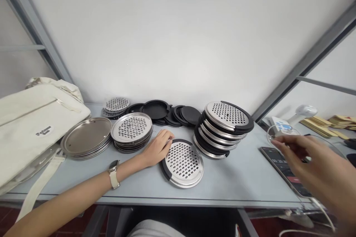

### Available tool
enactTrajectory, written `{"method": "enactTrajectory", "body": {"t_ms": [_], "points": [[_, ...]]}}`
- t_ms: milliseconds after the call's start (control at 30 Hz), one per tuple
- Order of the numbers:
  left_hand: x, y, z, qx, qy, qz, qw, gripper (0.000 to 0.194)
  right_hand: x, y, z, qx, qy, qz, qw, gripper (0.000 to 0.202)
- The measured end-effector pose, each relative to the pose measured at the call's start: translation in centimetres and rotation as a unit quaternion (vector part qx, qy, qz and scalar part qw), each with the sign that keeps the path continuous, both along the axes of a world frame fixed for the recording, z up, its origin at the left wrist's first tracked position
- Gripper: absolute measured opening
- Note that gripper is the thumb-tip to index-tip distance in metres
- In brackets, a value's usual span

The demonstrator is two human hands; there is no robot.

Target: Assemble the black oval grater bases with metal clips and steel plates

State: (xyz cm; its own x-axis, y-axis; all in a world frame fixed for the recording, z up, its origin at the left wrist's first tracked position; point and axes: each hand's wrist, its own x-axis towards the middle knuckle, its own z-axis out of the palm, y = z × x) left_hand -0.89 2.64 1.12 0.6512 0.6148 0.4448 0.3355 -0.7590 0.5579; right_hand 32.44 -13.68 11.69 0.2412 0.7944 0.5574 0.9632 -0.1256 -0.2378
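Observation:
My left hand (160, 147), with a watch at the wrist, rests on the table with its fingers curled at the upper left edge of a round metal grater plate (183, 163). This plate has rows of slots and a black rim along part of its edge; it lies flat. Over at the right, my right hand (308, 159) is raised and slightly blurred, thumb and forefinger pinched at the edge of a clear round disc (271, 130). The disc's full outline is partly hidden by the hand. Below that hand lies a phone (278, 164).
A stack of black-rimmed grater plates (226, 114) stands right of centre. Left are slotted metal plates (133, 127) and plain metal plates (87, 135), beside a cream bag (41, 126). Black round lids (155, 110) lie against the wall; a white handheld device (304, 111) sits far right.

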Motion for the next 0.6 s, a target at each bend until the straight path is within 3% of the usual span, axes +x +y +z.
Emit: {"method": "enactTrajectory", "body": {"t_ms": [100,133,200,300,400,600], "points": [[0.0,-1.1,0.7,0.039,-0.02,-0.058,0.997,0.016,-6.7,-1.4,1.4,-0.058,0.07,0.216,0.972,0.014],[0.0,-1.6,0.8,0.047,-0.024,-0.078,0.996,0.018,-8.8,-1.1,1.2,-0.107,0.097,0.276,0.95,0.012],[-0.1,-2.3,1.0,0.066,-0.031,-0.124,0.99,0.022,-12.3,0.5,-0.1,-0.185,0.135,0.335,0.914,0.011],[-0.1,-2.7,1.1,0.085,-0.032,-0.157,0.983,0.022,-14.8,4.4,-3.0,-0.2,0.161,0.346,0.902,0.012],[-0.2,-2.2,1.1,0.071,-0.023,-0.134,0.988,0.014,-14.6,7.6,-5.4,-0.208,0.205,0.353,0.889,0.013],[0.0,-1.2,0.7,0.045,-0.023,-0.106,0.993,0.011,-13.1,9.3,-7.2,-0.271,0.347,0.396,0.806,0.021]]}}
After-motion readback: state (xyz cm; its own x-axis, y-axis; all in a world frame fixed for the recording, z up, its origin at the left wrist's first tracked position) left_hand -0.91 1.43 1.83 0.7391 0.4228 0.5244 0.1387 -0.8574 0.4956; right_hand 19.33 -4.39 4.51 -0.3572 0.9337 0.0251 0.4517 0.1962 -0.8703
